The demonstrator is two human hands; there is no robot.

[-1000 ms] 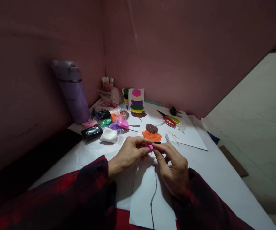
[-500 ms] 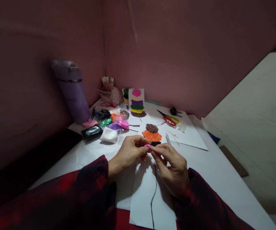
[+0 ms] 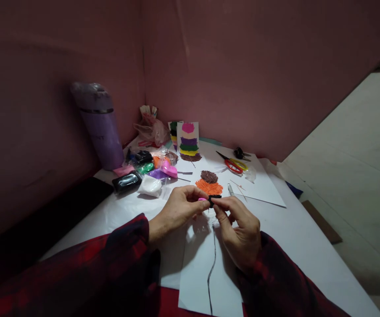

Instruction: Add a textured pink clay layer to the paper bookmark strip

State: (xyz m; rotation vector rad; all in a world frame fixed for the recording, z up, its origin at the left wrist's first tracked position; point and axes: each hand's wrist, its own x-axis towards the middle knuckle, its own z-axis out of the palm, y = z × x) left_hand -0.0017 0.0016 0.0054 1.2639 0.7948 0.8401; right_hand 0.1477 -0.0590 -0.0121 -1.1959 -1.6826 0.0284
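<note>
Between the thumb and fingers of my left hand (image 3: 180, 206) is a small lump of pink modelling clay (image 3: 202, 199), mostly covered by the fingers. Just to its right, my right hand (image 3: 238, 226) is closed in a pinch; whatever lies between its fingertips is too small to make out. Both hands hover over a white sheet of paper (image 3: 198, 284) with a dark wavy line (image 3: 211, 273) running down it. Beyond the fingertips, the sheet carries a brown textured patch (image 3: 209, 176), an orange one (image 3: 209, 187) and a black one (image 3: 215, 198), partly hidden. White texture shows below them.
Packets of coloured clay (image 3: 150, 186) lie to the left, near a purple bottle (image 3: 100, 132). Small striped cards (image 3: 189, 140) lean at the back. Scissors (image 3: 233, 166), thin sticks (image 3: 238, 186) and a coiled metal piece (image 3: 231, 190) lie to the right.
My right fingertips have moved slightly right, away from the left ones, and a gap now shows between them. The pink clay stays with my left hand.
</note>
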